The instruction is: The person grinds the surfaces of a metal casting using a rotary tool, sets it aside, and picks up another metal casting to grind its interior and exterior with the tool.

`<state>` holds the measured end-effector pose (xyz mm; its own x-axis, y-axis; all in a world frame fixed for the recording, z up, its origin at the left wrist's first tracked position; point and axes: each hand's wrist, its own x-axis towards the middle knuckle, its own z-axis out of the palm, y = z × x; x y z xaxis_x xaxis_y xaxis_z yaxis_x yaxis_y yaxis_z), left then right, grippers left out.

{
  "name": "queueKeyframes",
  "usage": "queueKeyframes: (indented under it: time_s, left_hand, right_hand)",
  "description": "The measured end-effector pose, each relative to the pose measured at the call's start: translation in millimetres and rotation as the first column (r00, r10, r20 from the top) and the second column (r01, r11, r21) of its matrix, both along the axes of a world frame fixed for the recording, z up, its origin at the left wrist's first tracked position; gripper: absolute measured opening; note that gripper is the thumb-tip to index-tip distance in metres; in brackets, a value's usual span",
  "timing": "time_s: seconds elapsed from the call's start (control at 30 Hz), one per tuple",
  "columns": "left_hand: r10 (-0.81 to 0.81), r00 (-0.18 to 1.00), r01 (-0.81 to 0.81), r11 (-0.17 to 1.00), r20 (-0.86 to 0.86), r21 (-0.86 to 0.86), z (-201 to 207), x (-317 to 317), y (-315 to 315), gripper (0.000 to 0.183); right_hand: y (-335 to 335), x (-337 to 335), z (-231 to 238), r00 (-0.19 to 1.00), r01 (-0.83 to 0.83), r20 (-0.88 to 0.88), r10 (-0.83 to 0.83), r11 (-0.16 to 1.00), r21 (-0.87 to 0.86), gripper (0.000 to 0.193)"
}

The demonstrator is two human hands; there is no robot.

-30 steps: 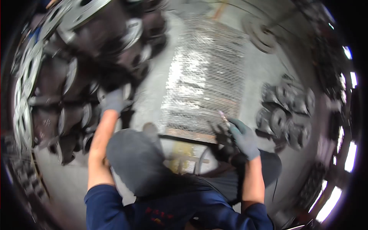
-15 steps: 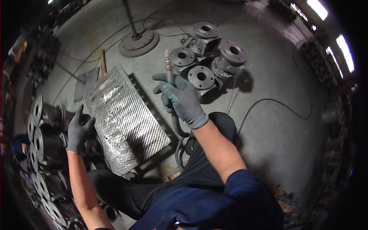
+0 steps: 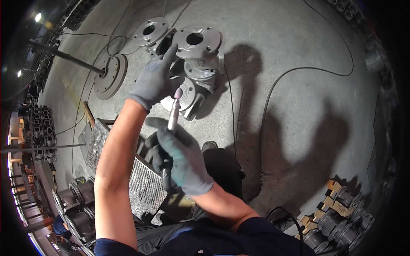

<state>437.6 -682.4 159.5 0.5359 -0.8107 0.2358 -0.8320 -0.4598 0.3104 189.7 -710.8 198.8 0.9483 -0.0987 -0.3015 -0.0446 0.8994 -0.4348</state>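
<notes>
My right hand [image 3: 183, 158], in a grey glove with greenish patches, is closed around a slim air grinder [image 3: 174, 114]. Its pink pointed grinding tip [image 3: 178, 92] faces up and away from me. My gloved left hand [image 3: 153, 81] reaches out beyond it, thumb and forefinger apart. The forefinger lies along the near edge of a grey flanged casting [image 3: 197, 42]; whether it presses on the metal I cannot tell. A nearer flanged casting [image 3: 185, 100] shows just past the grinding tip, and another flanged casting [image 3: 149, 32] stands farther left. My left hand hides part of the group.
A ridged metal block [image 3: 147, 187] lies below my left forearm. A post on a round base [image 3: 112, 77] stands at the left. Dark castings [image 3: 77, 198] are stacked at lower left, more castings [image 3: 337, 222] at lower right. A black hose [image 3: 273, 94] curves over the floor.
My view has swung to the right. My left hand has gone from beside the ridged block out to the flanged castings. The grinder, still in my right hand, has come lower and closer.
</notes>
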Motion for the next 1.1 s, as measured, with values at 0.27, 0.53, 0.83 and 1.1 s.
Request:
queueKeyframes:
  time_s: [0.27,0.53,0.83,1.1]
  left_hand:
    - [-0.181,0.955,0.138,0.973,0.237,0.185,-66,62,-115,0.103]
    - [-0.200,0.954,0.116,0.933,0.223,0.341,-78,74,-142,0.081]
    - [-0.201,0.969,0.247,0.797,-0.143,0.552,-29,19,-60,0.082]
    - [0.033,0.924,0.219,0.771,-0.381,0.598,37,-88,133,0.077]
  right_hand:
    - [-48,4,-16,0.997,-0.072,0.029,0.067,0.961,0.268,0.052]
    - [-56,3,-20,0.997,-0.069,0.046,0.056,0.914,0.399,0.053]
    - [-29,-5,-2,0.997,-0.054,0.046,0.057,0.997,-0.058,0.049]
    - [-26,-19,5,0.988,0.153,0.061,-0.142,0.951,-0.270,0.047]
